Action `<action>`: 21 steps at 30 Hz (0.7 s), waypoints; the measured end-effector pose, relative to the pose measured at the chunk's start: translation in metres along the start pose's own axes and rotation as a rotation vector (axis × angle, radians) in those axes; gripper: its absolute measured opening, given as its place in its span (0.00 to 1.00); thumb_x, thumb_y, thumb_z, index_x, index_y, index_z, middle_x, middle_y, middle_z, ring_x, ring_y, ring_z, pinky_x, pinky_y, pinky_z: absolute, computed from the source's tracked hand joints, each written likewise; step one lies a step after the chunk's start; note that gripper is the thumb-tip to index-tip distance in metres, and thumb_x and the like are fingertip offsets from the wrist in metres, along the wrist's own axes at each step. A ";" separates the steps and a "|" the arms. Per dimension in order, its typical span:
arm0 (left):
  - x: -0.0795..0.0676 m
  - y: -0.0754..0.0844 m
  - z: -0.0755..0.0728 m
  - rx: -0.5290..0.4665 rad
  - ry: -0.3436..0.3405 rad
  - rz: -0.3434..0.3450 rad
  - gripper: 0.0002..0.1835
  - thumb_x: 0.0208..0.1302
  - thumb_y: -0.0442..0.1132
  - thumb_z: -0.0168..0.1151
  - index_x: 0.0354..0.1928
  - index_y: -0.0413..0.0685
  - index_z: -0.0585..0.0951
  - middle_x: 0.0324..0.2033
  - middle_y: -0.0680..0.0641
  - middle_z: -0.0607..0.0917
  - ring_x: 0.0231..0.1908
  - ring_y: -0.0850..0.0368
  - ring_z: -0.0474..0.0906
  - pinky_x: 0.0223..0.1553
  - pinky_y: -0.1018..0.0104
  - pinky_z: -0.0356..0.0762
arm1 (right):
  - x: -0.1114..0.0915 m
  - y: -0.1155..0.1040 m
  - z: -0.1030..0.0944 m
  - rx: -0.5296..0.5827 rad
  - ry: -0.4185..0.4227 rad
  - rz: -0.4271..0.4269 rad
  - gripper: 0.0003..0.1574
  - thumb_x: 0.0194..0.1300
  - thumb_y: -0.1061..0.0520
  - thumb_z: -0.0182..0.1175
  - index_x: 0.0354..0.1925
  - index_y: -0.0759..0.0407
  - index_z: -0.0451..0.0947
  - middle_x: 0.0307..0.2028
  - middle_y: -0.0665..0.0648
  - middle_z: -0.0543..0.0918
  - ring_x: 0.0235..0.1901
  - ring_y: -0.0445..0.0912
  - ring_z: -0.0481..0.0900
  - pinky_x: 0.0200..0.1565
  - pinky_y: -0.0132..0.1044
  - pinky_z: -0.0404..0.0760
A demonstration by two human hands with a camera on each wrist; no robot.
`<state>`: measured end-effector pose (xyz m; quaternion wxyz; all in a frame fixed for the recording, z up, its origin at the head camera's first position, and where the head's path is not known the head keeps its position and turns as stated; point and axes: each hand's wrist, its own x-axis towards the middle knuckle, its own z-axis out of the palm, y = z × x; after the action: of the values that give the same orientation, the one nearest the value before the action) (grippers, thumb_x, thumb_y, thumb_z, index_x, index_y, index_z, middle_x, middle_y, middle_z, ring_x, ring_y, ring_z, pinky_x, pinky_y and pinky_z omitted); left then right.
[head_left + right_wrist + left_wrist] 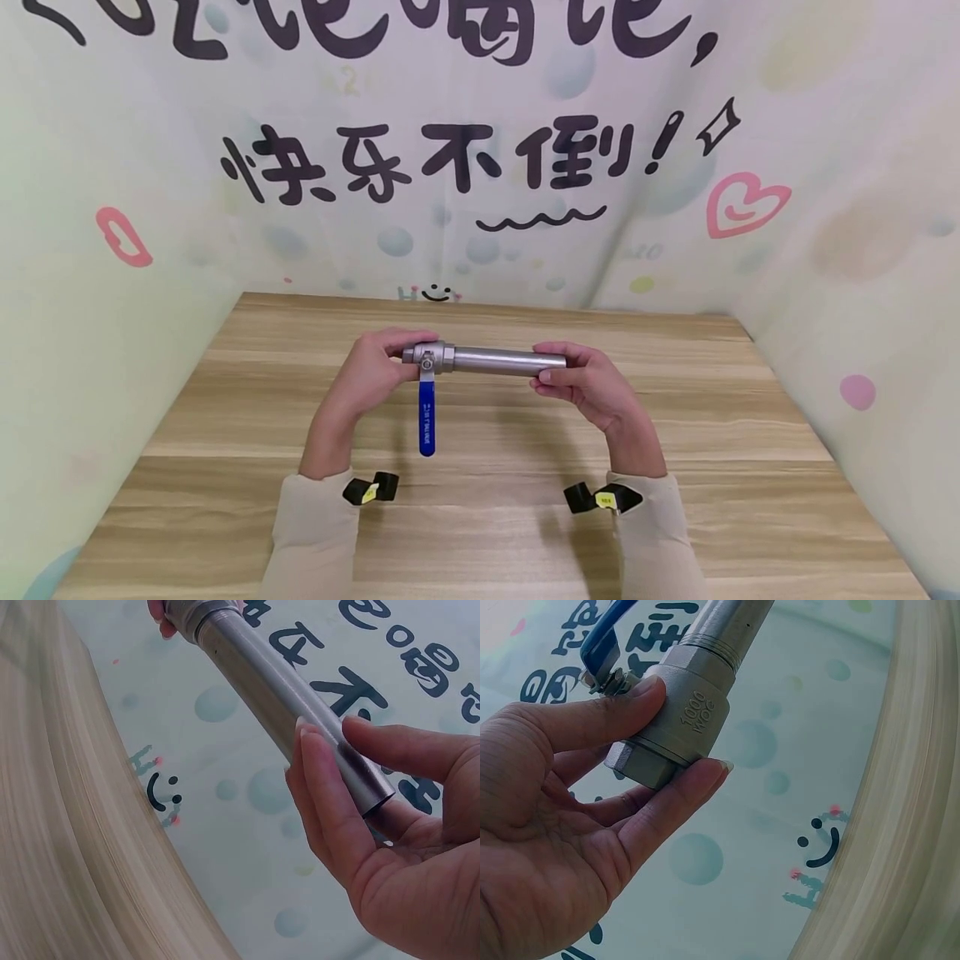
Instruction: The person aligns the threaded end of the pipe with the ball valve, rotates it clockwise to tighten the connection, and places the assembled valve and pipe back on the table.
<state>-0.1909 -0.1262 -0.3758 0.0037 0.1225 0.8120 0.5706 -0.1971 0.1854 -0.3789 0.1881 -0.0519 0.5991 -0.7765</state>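
Note:
A metal ball valve [429, 357] with a blue lever handle [427, 418] is held up above the table, its lever pointing toward the person. My left hand [372, 367] grips the valve body at its left end, thumb on one side and fingers on the other. From the valve's right end extends a steel pipe [504, 361], joined at a threaded end [709, 646]. My right hand [592, 386] pinches the pipe near its free end, which shows as a plain cut edge in the right wrist view. Raised letters on the valve body [694, 705] read "1000 WOG".
Below the hands lies a wood-grain table [465, 517]. A pale printed curtain [465, 250] with dark lettering stands behind it and along both sides. Black straps [371, 490] with yellow labels sit at both sleeve cuffs.

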 end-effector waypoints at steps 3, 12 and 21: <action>0.001 0.000 0.000 0.001 0.001 0.001 0.24 0.52 0.23 0.64 0.52 0.47 0.85 0.53 0.42 0.82 0.44 0.48 0.75 0.35 0.63 0.74 | 0.000 0.000 0.000 0.007 0.004 0.003 0.26 0.59 0.77 0.56 0.57 0.74 0.70 0.45 0.63 0.77 0.33 0.48 0.86 0.41 0.36 0.84; 0.001 -0.001 0.001 -0.010 -0.008 0.000 0.24 0.52 0.23 0.64 0.53 0.45 0.84 0.54 0.42 0.81 0.45 0.47 0.75 0.37 0.62 0.75 | 0.000 -0.002 -0.001 -0.007 0.002 -0.002 0.21 0.60 0.76 0.56 0.53 0.70 0.74 0.44 0.65 0.77 0.33 0.48 0.86 0.40 0.36 0.84; 0.002 0.000 0.002 -0.002 -0.008 0.000 0.24 0.52 0.23 0.64 0.53 0.45 0.84 0.54 0.42 0.82 0.45 0.47 0.75 0.37 0.62 0.75 | -0.001 -0.001 -0.003 -0.022 0.008 0.005 0.23 0.62 0.76 0.55 0.56 0.72 0.72 0.46 0.66 0.75 0.33 0.48 0.86 0.40 0.35 0.84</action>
<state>-0.1923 -0.1242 -0.3766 0.0073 0.1247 0.8115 0.5709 -0.1977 0.1884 -0.3785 0.1871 -0.0495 0.6085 -0.7696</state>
